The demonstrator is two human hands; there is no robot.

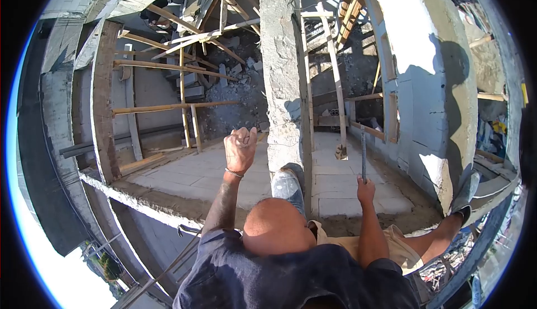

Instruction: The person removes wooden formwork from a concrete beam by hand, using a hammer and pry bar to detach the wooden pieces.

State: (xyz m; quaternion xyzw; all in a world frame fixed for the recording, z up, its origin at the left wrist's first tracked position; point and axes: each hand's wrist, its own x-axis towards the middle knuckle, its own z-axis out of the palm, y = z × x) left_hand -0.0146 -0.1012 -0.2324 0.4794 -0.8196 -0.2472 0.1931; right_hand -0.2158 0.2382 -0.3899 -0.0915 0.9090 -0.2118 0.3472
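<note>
Fingers of the right hand (366, 191) wrap the near end of a slim grey bar (363, 152); the left hand (241, 148) is curled in a fist, any contents impossible to tell. Between them runs a rough concrete beam (279, 57), with timber props (183, 102) at left and a pale block wall (417, 107) at right. Between beam and wall, the bar points forward, its long axis nearly parallel to the beam

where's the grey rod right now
In the head view, the grey rod is held in the right hand, to the right of the long concrete beam.
</note>
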